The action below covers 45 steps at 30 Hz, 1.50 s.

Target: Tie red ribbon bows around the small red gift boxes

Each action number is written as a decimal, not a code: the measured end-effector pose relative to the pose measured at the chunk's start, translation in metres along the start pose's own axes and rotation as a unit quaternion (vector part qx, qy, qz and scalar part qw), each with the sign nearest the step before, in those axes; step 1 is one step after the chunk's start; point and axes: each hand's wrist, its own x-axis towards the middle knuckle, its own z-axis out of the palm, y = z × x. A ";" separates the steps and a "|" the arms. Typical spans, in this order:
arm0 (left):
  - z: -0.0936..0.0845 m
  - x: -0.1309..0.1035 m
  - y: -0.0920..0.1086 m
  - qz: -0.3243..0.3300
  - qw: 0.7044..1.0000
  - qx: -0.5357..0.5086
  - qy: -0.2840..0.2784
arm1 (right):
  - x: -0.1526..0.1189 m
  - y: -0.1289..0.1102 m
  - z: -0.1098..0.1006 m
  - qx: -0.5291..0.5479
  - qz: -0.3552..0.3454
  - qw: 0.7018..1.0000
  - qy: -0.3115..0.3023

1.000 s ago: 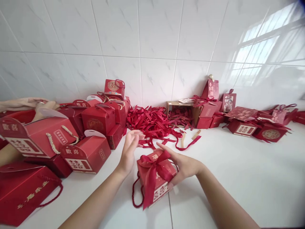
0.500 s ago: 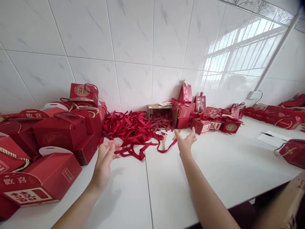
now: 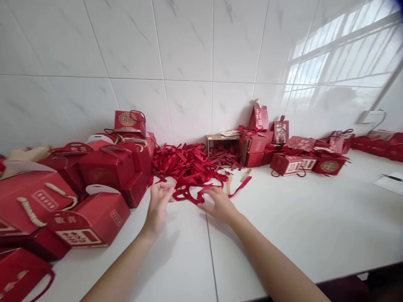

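Note:
A heap of red ribbons [image 3: 185,161] lies on the white table against the wall, with loose strands trailing toward me. My right hand [image 3: 220,205] is at the front of the heap, palm down, its thumb and fingers apart around a loose red ribbon strand [image 3: 201,196]; no firm grip shows. Beside the heap's left front, my left hand [image 3: 159,203] hovers over the table with loosely bent fingers and nothing visible in it. Two tan strips [image 3: 229,184] lie to the right of the strands.
Red gift boxes [image 3: 103,167] with handles are stacked on the left. An open cardboard box [image 3: 214,144] of darker ribbons stands behind, next to smaller red boxes [image 3: 286,162]. A pen [image 3: 392,177] lies on white paper at far right. Tiled wall bounds the back.
My right hand has moved left and down from beside the tan strips to the loose ribbon strands, closer to my left hand. The view has turned left, showing more stacked boxes.

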 end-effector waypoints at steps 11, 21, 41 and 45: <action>-0.029 0.018 0.000 0.189 0.865 0.417 0.206 | -0.004 -0.008 0.012 0.085 -0.040 0.993 -0.066; -0.040 0.013 0.028 0.141 0.770 0.559 0.272 | -0.004 -0.006 0.003 0.123 0.020 0.992 0.018; -0.067 0.003 0.049 -0.017 0.702 0.712 0.030 | 0.007 0.009 -0.009 0.401 0.254 0.853 0.215; -0.056 -0.001 0.043 0.032 0.736 0.675 0.043 | 0.009 0.010 -0.014 0.405 0.256 0.829 0.289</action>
